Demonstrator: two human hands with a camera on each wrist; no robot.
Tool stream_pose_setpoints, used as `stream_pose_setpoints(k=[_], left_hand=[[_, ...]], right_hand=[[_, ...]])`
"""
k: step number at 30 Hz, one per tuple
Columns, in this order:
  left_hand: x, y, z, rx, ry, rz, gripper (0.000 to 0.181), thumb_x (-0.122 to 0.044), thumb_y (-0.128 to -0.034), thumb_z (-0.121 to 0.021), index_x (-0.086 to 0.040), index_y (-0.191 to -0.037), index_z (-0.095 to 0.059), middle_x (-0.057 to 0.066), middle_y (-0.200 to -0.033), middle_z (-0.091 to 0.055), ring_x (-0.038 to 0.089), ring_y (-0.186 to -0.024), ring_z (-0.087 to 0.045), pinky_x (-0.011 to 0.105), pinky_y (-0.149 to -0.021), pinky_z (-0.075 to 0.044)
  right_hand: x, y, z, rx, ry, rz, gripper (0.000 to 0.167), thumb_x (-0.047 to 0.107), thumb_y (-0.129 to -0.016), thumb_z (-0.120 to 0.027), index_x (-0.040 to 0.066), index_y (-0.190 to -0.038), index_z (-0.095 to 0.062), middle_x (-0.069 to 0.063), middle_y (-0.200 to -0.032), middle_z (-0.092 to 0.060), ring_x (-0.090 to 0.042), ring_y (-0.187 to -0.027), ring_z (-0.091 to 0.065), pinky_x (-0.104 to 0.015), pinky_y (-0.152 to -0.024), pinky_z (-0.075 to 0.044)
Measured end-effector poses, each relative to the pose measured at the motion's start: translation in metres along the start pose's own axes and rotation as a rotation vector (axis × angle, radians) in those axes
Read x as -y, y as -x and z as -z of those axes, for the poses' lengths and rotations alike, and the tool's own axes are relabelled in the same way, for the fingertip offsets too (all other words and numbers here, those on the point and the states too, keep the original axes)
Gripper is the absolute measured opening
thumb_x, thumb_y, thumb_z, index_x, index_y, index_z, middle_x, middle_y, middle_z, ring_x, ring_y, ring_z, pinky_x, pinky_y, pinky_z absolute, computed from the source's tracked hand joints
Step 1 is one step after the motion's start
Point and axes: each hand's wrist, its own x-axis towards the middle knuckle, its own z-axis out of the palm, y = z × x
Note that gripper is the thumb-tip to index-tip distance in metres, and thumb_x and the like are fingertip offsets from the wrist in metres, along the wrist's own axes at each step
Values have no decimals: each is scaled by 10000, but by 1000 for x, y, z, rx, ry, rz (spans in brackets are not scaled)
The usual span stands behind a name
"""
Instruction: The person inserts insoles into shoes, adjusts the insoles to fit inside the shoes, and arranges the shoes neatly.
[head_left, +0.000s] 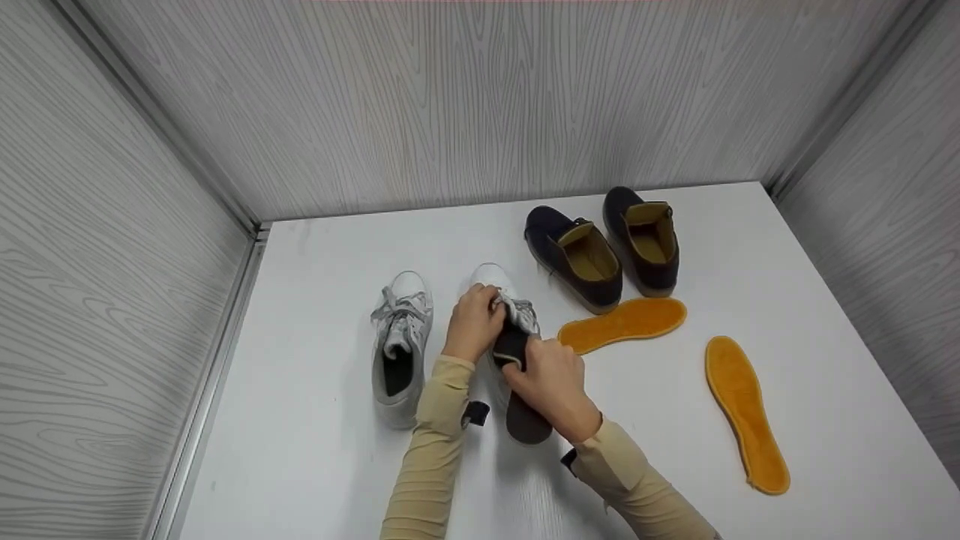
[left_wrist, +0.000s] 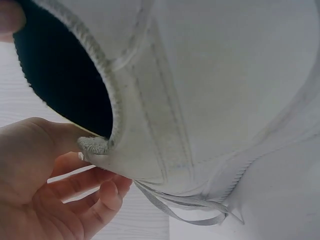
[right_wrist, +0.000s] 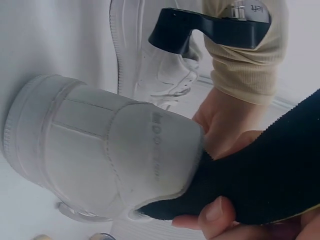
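A white lace-up sneaker (head_left: pixel 489 276) stands on the table, its dark insole (head_left: pixel 529 424) partly in the shoe opening and partly sticking out over the heel. My right hand (head_left: pixel 553 381) grips the insole around its middle, thumb on one side and fingers on the other. At the front of the opening, my left hand (head_left: pixel 475 324) pinches the sneaker's tongue. In the left wrist view, the thumb and fingers of that hand (left_wrist: pixel 55 185) meet at the padded edge. The insole's front end is hidden inside the shoe.
To the left stands the other white sneaker (head_left: pixel 405 349). Two dark shoes, one (head_left: pixel 574 259) beside the other (head_left: pixel 641 240), sit at the back right. One orange insole (head_left: pixel 626 324) lies just in front of them, and a second orange insole (head_left: pixel 746 412) lies farther right.
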Motion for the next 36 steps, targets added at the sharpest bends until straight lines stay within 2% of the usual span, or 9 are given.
stream_pose_setpoints(k=[8,11,15,20,23,26,30,32,36], left_hand=[[-1,-2,1,5,-6,0,145,-53,-896,-647,-31,-753,-632,77,-691,-539,256,-619,-539,420,-607,-460],[-1,-3,2,20,-5,14,166,-54,-898,-648,-36,-733,-629,72,-673,-539,234,-594,-518,403,-584,-444],[-2,-4,2,29,-2,35,179,-59,-901,-650,-43,-725,-626,72,-680,-547,225,-596,-512,399,-583,-445],[-2,-5,1,22,2,42,181,-60,-899,-646,-47,-720,-623,67,-684,-546,226,-602,-509,401,-586,-445],[-2,-6,1,20,8,35,187,-56,-895,-643,-46,-710,-614,60,-674,-527,221,-595,-487,390,-578,-427],[-2,-7,0,20,16,32,200,-55,-894,-640,-53,-698,-598,46,-664,-503,212,-588,-469,379,-571,-412],[-1,-6,1,25,17,29,217,-49,-889,-639,-57,-681,-577,36,-658,-493,204,-591,-466,374,-575,-413],[-1,-5,1,29,17,26,216,-46,-887,-639,-50,-680,-576,42,-657,-498,206,-594,-468,379,-576,-415],[-1,-5,2,30,17,23,204,-44,-884,-643,-43,-688,-588,50,-656,-512,205,-594,-471,380,-574,-415]], right_hand=[[-2,-4,-11,-6,-14,-26,237,246,-740,-696,59,-684,-562,-118,-608,-559,-325,-509,-549,-457,-449,-435],[-3,-6,-13,22,-1,-41,255,266,-744,-704,49,-706,-576,-127,-627,-573,-330,-530,-568,-462,-462,-450],[2,-6,-5,161,85,-84,372,359,-749,-740,11,-791,-615,-138,-690,-603,-328,-601,-604,-457,-503,-480],[14,0,16,390,236,-92,674,467,-738,-765,-122,-1034,-627,-180,-808,-641,-324,-685,-631,-450,-570,-515],[20,4,26,467,262,-86,693,475,-744,-766,-127,-1064,-639,-190,-849,-645,-332,-715,-636,-461,-593,-520],[23,6,29,451,239,-74,508,414,-755,-757,-55,-934,-681,-158,-814,-633,-332,-709,-630,-463,-583,-512],[22,6,24,340,183,-34,287,295,-757,-722,23,-714,-639,-118,-684,-600,-320,-604,-607,-450,-507,-492],[20,6,21,285,166,-12,247,246,-755,-698,39,-653,-609,-114,-638,-587,-324,-555,-593,-449,-471,-479],[19,6,16,215,146,4,212,190,-761,-676,39,-640,-590,-118,-621,-585,-331,-534,-582,-454,-457,-470]])
